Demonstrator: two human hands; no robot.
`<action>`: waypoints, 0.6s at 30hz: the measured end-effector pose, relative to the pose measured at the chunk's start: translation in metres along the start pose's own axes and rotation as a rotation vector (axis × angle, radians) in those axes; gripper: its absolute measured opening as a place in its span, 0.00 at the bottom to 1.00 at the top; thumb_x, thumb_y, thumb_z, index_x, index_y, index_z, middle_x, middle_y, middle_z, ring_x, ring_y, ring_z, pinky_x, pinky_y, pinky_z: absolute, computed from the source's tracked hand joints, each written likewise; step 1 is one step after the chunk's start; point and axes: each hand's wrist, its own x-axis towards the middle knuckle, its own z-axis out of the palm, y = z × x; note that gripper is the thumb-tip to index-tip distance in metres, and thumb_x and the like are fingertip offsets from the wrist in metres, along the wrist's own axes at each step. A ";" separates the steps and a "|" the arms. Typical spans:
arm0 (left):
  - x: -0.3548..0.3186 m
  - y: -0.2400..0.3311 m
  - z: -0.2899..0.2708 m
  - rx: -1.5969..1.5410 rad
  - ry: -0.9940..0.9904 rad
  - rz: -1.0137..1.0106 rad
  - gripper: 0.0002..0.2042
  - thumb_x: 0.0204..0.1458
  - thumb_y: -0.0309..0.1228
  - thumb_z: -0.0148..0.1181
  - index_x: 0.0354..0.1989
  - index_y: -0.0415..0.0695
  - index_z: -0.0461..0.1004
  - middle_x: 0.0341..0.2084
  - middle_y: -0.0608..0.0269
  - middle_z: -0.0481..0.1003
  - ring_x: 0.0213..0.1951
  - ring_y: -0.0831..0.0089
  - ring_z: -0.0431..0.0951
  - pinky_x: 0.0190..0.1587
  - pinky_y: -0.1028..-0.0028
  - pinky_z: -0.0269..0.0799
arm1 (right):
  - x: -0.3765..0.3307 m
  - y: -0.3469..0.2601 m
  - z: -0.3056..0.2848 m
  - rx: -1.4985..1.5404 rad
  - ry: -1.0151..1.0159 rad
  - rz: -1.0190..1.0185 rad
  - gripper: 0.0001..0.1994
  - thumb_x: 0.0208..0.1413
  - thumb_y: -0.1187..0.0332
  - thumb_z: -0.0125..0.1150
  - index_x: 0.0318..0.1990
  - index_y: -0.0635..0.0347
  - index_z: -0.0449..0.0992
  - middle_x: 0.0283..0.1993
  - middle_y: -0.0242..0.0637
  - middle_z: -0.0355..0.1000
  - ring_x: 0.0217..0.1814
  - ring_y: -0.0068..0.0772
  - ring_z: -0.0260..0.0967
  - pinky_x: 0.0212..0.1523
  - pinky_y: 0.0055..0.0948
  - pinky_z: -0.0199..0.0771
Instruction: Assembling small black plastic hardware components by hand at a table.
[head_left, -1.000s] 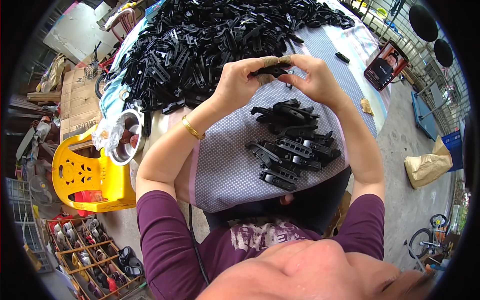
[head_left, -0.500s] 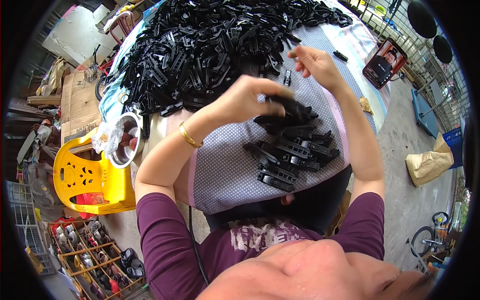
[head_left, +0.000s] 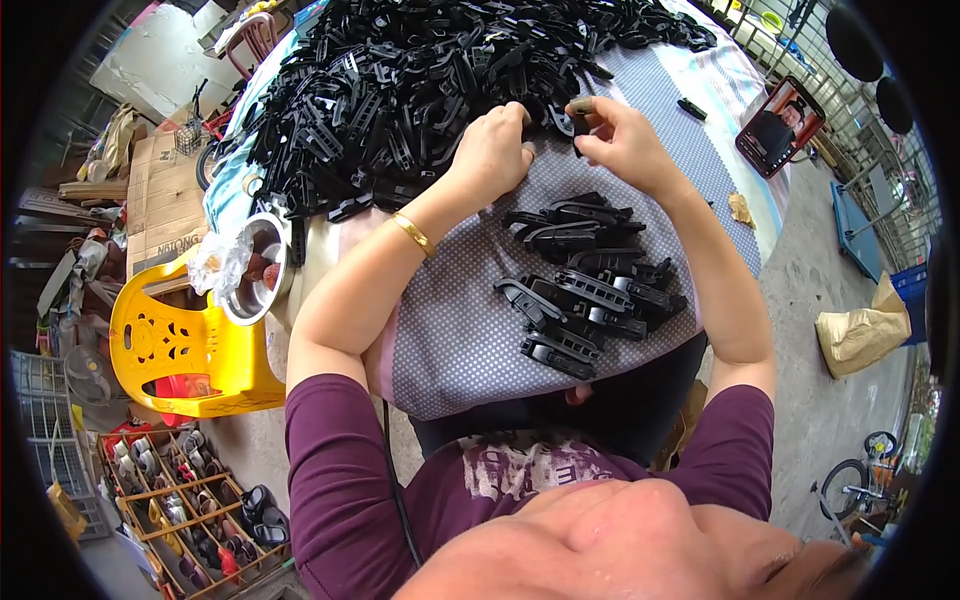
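Observation:
A large heap of black plastic clip-like parts covers the far side of the cloth-covered table. At its near edge is my left hand, fingers bent inward beside the black parts; whatever lies between them is hidden. To its right, my right hand pinches a small black plastic part between thumb and forefinger. Something dark wraps one of its fingertips. Closer to me, a smaller group of black plastic parts lies in rough rows on the dotted cloth.
One loose black part rests at the right, near a phone showing a person. A metal bowl with a plastic bag and reddish round things sits by a yellow chair. A brown sack stands on the floor at right.
My left hand has left the small group of parts and moved up to the heap's edge. My right hand has shifted slightly down and left; a black part now shows in its pinch.

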 end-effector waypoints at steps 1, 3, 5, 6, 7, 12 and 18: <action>-0.001 0.001 -0.002 -0.009 -0.023 -0.018 0.17 0.42 0.26 0.58 0.43 0.37 0.67 0.35 0.49 0.72 0.41 0.53 0.73 0.46 0.64 0.68 | 0.001 0.000 0.000 0.289 -0.016 0.031 0.17 0.44 0.72 0.59 0.45 0.63 0.72 0.32 0.37 0.74 0.34 0.28 0.72 0.36 0.24 0.73; -0.006 0.006 -0.008 0.004 -0.050 -0.039 0.17 0.41 0.25 0.58 0.43 0.37 0.68 0.35 0.49 0.72 0.41 0.53 0.73 0.47 0.64 0.68 | 0.003 -0.001 0.001 0.576 -0.030 0.060 0.16 0.45 0.74 0.60 0.44 0.64 0.72 0.33 0.35 0.74 0.34 0.25 0.72 0.37 0.23 0.74; -0.010 0.011 -0.016 0.014 -0.080 -0.057 0.17 0.40 0.25 0.57 0.43 0.37 0.70 0.35 0.49 0.72 0.41 0.53 0.72 0.47 0.65 0.68 | 0.001 -0.003 0.000 0.746 -0.054 0.041 0.15 0.47 0.73 0.62 0.44 0.64 0.72 0.38 0.37 0.74 0.38 0.25 0.72 0.41 0.22 0.74; -0.011 0.013 -0.020 -0.020 -0.086 -0.077 0.18 0.40 0.24 0.57 0.43 0.36 0.71 0.35 0.51 0.73 0.39 0.57 0.74 0.46 0.67 0.69 | 0.001 -0.003 -0.001 0.831 -0.065 0.030 0.15 0.48 0.73 0.63 0.44 0.64 0.71 0.41 0.38 0.74 0.40 0.25 0.72 0.44 0.22 0.73; -0.013 0.012 -0.025 -0.049 -0.091 -0.103 0.18 0.40 0.24 0.56 0.44 0.36 0.72 0.34 0.52 0.74 0.37 0.60 0.75 0.44 0.70 0.70 | 0.001 -0.002 0.001 0.911 -0.111 0.053 0.17 0.50 0.76 0.61 0.48 0.62 0.68 0.42 0.39 0.73 0.46 0.28 0.70 0.50 0.26 0.71; -0.008 0.006 -0.034 -0.579 -0.167 -0.213 0.19 0.41 0.21 0.54 0.46 0.32 0.72 0.33 0.60 0.77 0.25 0.79 0.71 0.33 0.79 0.69 | -0.001 -0.005 0.011 0.678 -0.045 -0.107 0.14 0.48 0.76 0.63 0.44 0.61 0.71 0.44 0.37 0.73 0.49 0.27 0.69 0.51 0.28 0.71; -0.004 0.002 -0.043 -1.024 -0.487 -0.323 0.17 0.42 0.24 0.56 0.44 0.35 0.73 0.28 0.65 0.75 0.24 0.85 0.69 0.27 0.85 0.66 | -0.003 -0.011 0.013 0.426 -0.025 -0.203 0.11 0.45 0.77 0.65 0.38 0.60 0.75 0.44 0.34 0.73 0.48 0.28 0.71 0.50 0.28 0.72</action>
